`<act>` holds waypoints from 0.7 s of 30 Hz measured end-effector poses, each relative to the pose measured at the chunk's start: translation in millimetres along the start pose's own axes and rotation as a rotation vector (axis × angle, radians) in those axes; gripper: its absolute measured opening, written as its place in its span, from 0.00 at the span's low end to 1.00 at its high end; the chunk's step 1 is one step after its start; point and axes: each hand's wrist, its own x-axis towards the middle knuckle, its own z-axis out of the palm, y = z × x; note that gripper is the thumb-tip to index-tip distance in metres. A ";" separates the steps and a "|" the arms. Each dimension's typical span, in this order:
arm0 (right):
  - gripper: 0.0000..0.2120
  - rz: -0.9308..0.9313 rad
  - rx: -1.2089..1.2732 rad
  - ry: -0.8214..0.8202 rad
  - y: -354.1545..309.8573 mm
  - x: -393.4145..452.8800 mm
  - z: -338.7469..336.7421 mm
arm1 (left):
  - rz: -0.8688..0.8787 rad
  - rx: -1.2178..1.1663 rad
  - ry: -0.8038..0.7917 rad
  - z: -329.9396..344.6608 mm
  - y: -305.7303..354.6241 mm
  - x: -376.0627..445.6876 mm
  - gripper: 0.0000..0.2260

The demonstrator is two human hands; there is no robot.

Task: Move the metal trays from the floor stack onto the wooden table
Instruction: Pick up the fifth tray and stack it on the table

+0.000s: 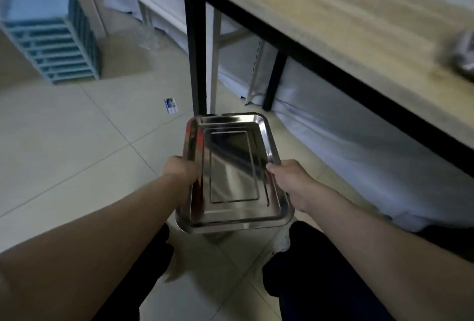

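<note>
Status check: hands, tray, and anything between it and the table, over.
Left hand and right hand both grip metal tray by its long rims. Tray off the floor, below wooden table top. Nothing in between; blurred metal object on table, far right.

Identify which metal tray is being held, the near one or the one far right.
The near tray, gripped by left hand and right hand; the other lies blurred on the table.

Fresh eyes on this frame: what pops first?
The shiny rectangular metal tray at centre, held above the tiled floor with the left hand and right hand in a grip on its long rims. Next, the pale wooden table with black frame running along the right, a blurred metallic object on its far right edge. Upper left stands a stack of light-blue plastic trays.
</note>
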 end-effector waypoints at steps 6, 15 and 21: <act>0.19 -0.148 0.063 0.007 -30.5 -77.3 -24.2 | 0.147 -0.074 0.053 -39.7 30.8 -66.2 0.10; 0.10 -0.406 0.135 0.064 -49.2 -143.6 -59.6 | 0.288 -0.103 0.052 -69.8 65.0 -137.9 0.11; 0.12 -0.483 0.162 0.197 -61.6 -175.8 -112.8 | 0.369 -0.109 0.004 -50.4 111.7 -173.1 0.10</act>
